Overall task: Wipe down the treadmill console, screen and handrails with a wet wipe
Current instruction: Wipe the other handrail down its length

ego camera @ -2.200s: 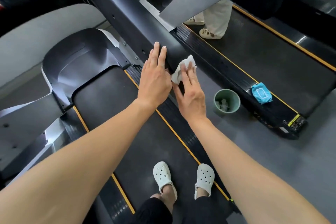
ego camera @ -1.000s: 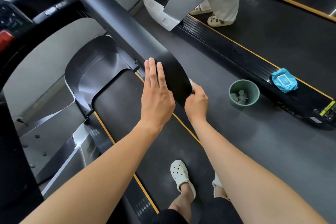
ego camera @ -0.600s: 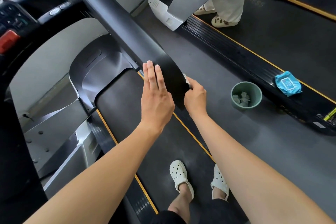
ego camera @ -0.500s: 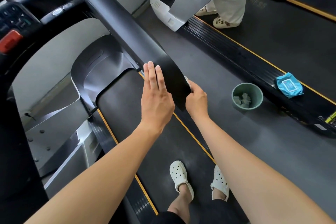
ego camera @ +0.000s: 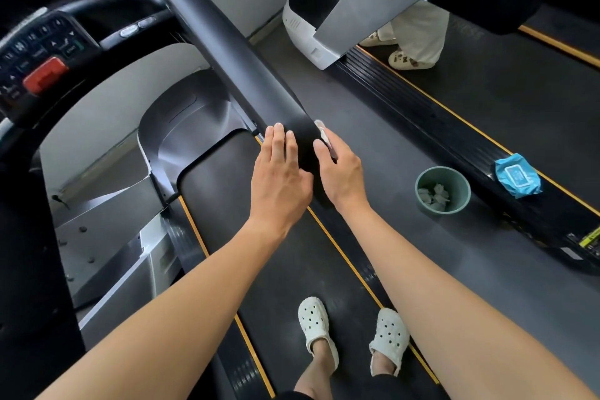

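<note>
Wiping the handrail (ego camera: 227,52) end is best done with the wet wipe (ego camera: 323,134), held in the right hand (ego camera: 341,172) against its outer side, drawn around the edge while the flat, straight-fingered left hand (ego camera: 279,175) is rested on top.

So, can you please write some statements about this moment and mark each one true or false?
1. The right hand holds the wet wipe against the handrail. True.
2. The left hand grips the wet wipe too. False: it lies flat on the handrail, fingers straight, holding nothing.
3. The green bin stands on the floor and has crumpled wipes in it. True.
4. The blue wipe pack lies in the bin. False: it lies on the neighbouring treadmill's side rail.
</note>
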`<state>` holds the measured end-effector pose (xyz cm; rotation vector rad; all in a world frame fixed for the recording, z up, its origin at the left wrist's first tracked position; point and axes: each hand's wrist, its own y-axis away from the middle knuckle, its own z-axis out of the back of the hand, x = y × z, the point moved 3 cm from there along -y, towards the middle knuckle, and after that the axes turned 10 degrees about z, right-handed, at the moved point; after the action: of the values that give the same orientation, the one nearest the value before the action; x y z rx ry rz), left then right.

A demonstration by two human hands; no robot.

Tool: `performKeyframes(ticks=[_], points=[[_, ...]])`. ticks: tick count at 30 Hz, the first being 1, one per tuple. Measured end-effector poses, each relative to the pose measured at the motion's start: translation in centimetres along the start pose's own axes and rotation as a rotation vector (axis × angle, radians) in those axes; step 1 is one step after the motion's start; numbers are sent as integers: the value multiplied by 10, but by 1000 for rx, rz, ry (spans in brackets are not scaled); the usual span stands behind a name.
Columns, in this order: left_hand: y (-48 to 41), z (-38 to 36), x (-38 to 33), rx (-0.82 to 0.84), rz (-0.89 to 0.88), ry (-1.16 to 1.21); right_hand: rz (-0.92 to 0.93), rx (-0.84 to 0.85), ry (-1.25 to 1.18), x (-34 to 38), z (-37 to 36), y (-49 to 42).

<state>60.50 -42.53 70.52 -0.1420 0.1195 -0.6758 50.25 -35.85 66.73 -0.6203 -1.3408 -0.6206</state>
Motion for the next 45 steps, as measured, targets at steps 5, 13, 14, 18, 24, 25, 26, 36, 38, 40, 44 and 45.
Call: performKeyframes(ticks=[5,13,14,18,24,25,26,36,38,40,44,45], points=[[-1,0,-2,-5,20,-6,-186,54,13,-44,2,22],[-5,0,-4,-34,40,-20,-127,64,-112,-7,-4,-6],[-6,1,-5,-41,43,-23,-114,62,-119,-4,-4,-10],[-20,13,-8,-126,63,-16,-153,103,-85,-12,5,-3],[-37,22,-1,-20,56,-59,-207,217,-54,-3,2,-30],[-38,23,-1,-2,51,-49,-172,243,-72,5,-1,-41],[-39,23,-1,19,50,-45,-150,262,-86,13,-4,-52],[-46,23,-4,97,78,-29,-249,269,44,-17,0,-55],[-44,24,-8,111,89,-33,-291,251,51,-27,3,-45],[-44,25,-10,123,92,-52,-284,227,-8,-18,3,-46],[-43,25,-13,131,79,-89,-138,181,-160,17,-2,-52],[-42,26,-14,133,80,-92,-110,173,-167,21,-1,-49]])
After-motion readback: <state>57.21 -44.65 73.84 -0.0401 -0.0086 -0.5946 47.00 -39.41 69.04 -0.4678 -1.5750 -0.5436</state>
